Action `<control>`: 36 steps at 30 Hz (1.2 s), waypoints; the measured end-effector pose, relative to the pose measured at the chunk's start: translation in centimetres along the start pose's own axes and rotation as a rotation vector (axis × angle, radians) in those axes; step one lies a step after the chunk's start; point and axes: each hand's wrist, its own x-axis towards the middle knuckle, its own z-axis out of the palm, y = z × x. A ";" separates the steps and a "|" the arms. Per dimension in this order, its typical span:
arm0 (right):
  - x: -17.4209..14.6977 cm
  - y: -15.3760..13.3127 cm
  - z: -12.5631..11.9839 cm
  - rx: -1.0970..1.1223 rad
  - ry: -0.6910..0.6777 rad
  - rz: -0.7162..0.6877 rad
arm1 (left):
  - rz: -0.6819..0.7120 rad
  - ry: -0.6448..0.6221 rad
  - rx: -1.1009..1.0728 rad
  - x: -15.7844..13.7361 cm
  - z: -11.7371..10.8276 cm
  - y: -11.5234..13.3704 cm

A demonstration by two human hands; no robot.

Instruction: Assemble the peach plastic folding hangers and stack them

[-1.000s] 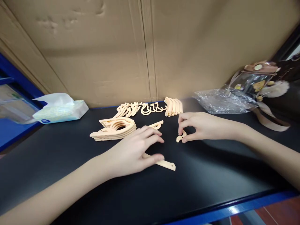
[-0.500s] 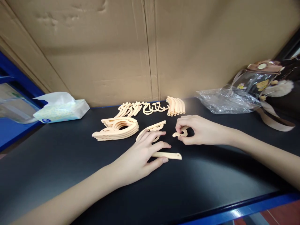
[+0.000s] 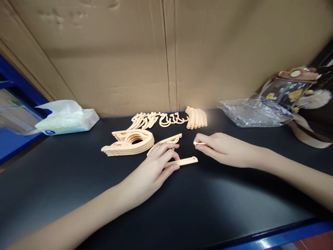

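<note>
Fingers of the left hand (image 3: pixel 156 166) are bent and grasp a flat beige strip (image 3: pixel 187 161) against the thumb; its end with a small hole points toward the right edge of the tabletop (image 3: pixel 166 218), and its other end is covered by the hand. The right hand (image 3: pixel 223 148) pinches a small beige piece (image 3: pixel 199 143), of which only a short end is visible, so I cannot tell its full shape. Both held pieces are over the middle of the tabletop, near each other but apart.

Just beyond the left hand lies another beige piece (image 3: pixel 170 138), partly hidden by the fingers. To the left of it is a stack of curved beige parts (image 3: pixel 125 149). Along the far edge there are a row of beige hooks (image 3: pixel 163 125) and, at their right, a group of curved strips (image 3: pixel 197 118). A tissue pack (image 3: pixel 67 121) rests at the far left corner. Toward the far right corner there are a clear plastic bag (image 3: pixel 255 113) and a clear bottle (image 3: pixel 283 93).
</note>
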 end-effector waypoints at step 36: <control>0.0 -0.4 1.3 0.022 0.054 -0.065 | 0.007 0.056 0.017 -0.1 0.1 -0.6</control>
